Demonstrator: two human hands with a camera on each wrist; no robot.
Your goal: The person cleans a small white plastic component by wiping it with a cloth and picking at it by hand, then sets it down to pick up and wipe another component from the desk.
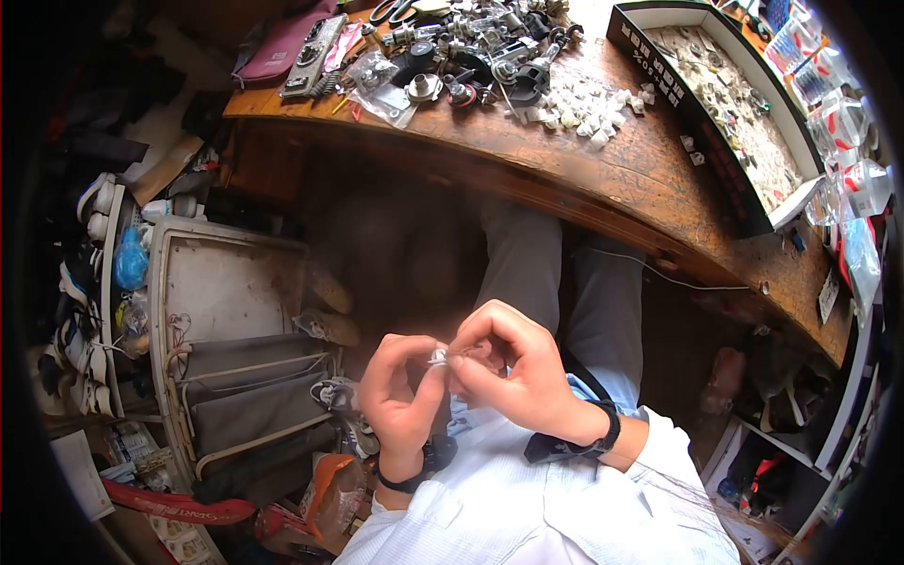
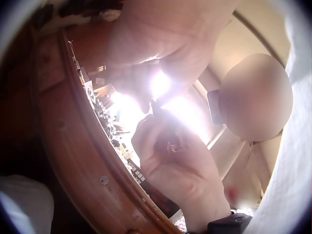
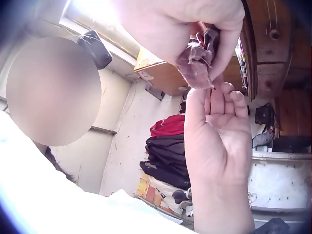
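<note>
Both hands meet in front of the lap. My left hand pinches a small white piece between thumb and forefinger; the fingers hide most of it, so I cannot tell its kind. Close against it from the right, my right hand holds a crumpled brown sheet with frayed, thready edges. In the right wrist view this sheet sticks out below the curled fingers, just above the left fingertips. Strong backlight washes out the fingertips in the left wrist view.
Ahead is a wooden table bearing metal parts, a pile of small white pieces and a shallow black-sided box. Plastic bottles line its right side. A metal-framed folding chair and shoes stand at left.
</note>
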